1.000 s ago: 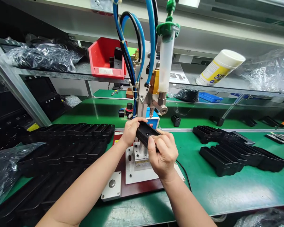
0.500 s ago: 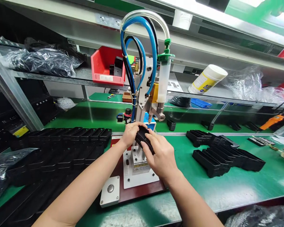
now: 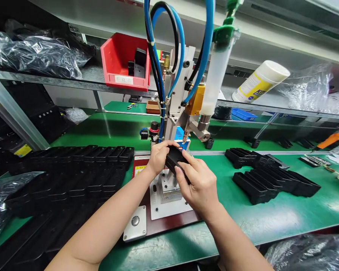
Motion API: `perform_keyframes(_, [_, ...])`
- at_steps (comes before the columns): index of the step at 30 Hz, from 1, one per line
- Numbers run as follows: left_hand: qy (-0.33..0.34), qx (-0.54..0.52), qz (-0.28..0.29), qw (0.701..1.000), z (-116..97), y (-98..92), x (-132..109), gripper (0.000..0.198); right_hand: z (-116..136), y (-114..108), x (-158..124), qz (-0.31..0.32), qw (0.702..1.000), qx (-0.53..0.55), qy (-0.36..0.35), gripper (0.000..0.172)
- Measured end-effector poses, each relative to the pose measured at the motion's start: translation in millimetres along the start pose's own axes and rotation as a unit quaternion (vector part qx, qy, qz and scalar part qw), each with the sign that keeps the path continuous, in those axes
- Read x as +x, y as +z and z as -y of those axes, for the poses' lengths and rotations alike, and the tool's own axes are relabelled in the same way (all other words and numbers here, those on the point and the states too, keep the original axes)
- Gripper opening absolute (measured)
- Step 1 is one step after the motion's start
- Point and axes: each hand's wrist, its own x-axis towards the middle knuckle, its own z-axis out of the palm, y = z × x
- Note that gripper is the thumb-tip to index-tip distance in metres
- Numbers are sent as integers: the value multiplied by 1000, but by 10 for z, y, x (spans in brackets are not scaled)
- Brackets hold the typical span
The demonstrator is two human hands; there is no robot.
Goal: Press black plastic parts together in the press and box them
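Both hands grip one black plastic housing (image 3: pixel 175 158), held tilted just below the metal nozzle (image 3: pixel 185 136) of a bench dispensing machine (image 3: pixel 175 109). My left hand (image 3: pixel 159 157) is closed around its far left end. On the near right side, my right hand (image 3: pixel 199 178) pinches it between thumb and fingers. A syringe (image 3: pixel 217 77) with a green cap feeds the machine from above. Beneath the housing stands the metal fixture block (image 3: pixel 169 194), partly hidden by my right hand. Whether the nozzle tip touches the housing I cannot tell.
Rows of black housings (image 3: pixel 98 177) lie at left, with more black housings (image 3: pixel 274 180) at right. A push-button box (image 3: pixel 135 221) sits at the machine's base. The shelf carries a red bin (image 3: pixel 125 62) and a white canister (image 3: pixel 261 81). An orange electric screwdriver (image 3: pixel 335 138) is far right.
My view has moved closer to the machine and tilted down. The housing, in both hands throughout, has been turned slightly, and more of its upper face shows.
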Motion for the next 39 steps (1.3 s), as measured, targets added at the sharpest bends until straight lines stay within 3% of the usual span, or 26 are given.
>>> perform_keyframes(10, [4,72,-18,997,-97,-13,-66,29,-69,32,-11,-21,997,63,39,16])
perform_keyframes(16, [-37,71,-6,997,-166,-32,-73,28,-82,45,-24,-31,997,70,32,14])
perform_keyframes(18, [-63,64,5,996,-220,-53,-89,27,-88,-2,-74,-14,995,93,40,24])
perform_keyframes(21, [-111,39,13,993,-268,-74,-125,35,-102,-63,-222,-6,990,107,90,59])
perform_keyframes(23, [-142,18,9,990,-268,-61,-145,40,-111,-74,-313,-6,986,102,136,67])
perform_keyframes(30, [-146,-38,-67,986,-266,89,-110,26,-121,-90,-251,11,980,109,168,49])
perform_keyframes(39, [-121,-72,-155,978,-243,190,-43,29,-75,-149,-227,43,959,151,238,51])
